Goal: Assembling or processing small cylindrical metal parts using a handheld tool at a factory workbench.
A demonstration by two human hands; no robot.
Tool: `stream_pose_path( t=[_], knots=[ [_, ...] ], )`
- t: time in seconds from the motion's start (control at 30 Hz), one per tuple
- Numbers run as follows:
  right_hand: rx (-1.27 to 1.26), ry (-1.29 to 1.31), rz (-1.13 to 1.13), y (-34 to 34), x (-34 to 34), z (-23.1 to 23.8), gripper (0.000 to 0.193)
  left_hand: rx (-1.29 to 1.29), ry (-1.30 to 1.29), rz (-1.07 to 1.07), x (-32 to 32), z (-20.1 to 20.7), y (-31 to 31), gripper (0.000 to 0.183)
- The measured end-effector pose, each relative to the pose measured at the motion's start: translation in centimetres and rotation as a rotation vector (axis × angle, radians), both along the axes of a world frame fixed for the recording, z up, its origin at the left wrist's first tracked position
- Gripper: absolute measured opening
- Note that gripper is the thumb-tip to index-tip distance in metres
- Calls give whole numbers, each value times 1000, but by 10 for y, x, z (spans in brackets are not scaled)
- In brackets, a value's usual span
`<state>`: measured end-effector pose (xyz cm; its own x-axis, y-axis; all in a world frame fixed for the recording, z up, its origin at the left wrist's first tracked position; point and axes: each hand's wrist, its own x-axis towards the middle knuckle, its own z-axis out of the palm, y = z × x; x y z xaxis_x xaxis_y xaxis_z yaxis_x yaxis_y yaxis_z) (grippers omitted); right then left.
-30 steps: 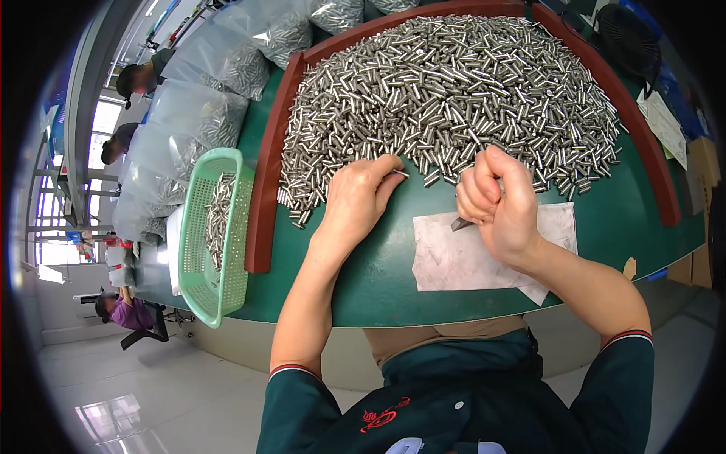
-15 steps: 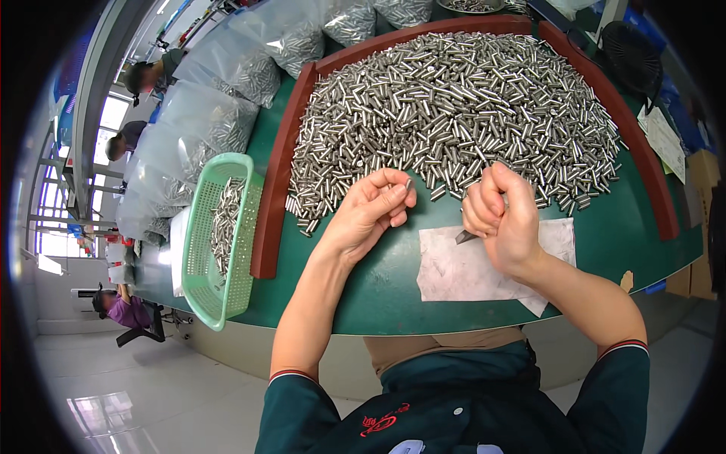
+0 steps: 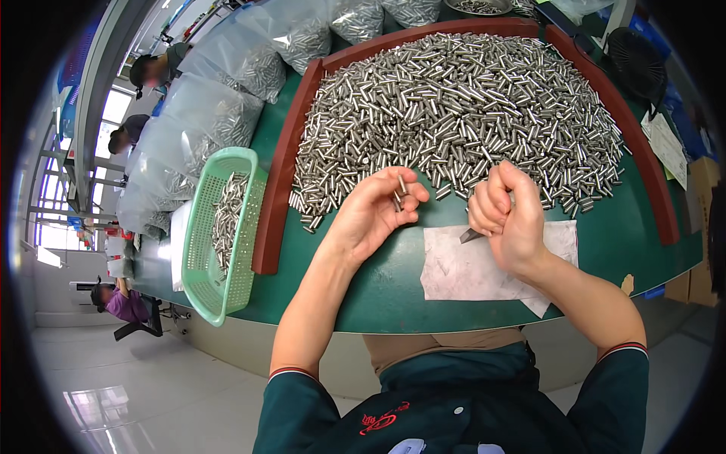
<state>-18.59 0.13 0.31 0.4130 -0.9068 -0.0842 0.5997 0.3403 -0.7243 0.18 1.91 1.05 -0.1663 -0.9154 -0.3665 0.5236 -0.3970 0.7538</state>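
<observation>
A broad heap of small shiny metal pins (image 3: 461,113) covers the far part of the green table. At its near edge my left hand (image 3: 370,216) is turned partly palm up, its curled fingers closed around a couple of metal pins (image 3: 401,185). To its right, my right hand (image 3: 508,219) makes a fist around a slim tool (image 3: 470,235). Only the tool's flat dark-grey end pokes out below the fingers, so its kind is hidden. The right fist hovers over a stained whitish cloth (image 3: 454,272).
Dark red wooden rails (image 3: 287,174) border the heap. Left of them stands a light green plastic basket (image 3: 253,291) with pins inside. Clear bags of pins (image 3: 227,113) line the table's left and far side. A black fan (image 3: 635,64) is at far right. Other people sit at left.
My left fingers have loosened and turned up, so more of the metal pins shows. The right fist has barely moved; a thin tip seen above it earlier no longer shows clearly.
</observation>
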Motion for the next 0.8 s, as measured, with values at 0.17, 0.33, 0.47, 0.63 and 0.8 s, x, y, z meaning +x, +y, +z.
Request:
stream_pose_path(
  t=[0.17,0.33,0.47,0.63,0.8],
  knots=[
    [13,-50,-5,-1,1,-1,40,-171,-381,-9,0,-3,-1,19],
    [5,-55,-3,-1,1,-1,39,-606,-1334,-65,-24,-10,0,15],
    [1,-54,-9,-1,1,-1,39,-777,-1487,-38,-29,-17,-3,15],
    [-12,-44,-10,-1,0,0,38,-738,-1522,-75,-28,-14,-2,11],
    [-19,-36,-16,0,0,2,38,-701,-1452,-155,-23,-11,0,8]
  ],
)
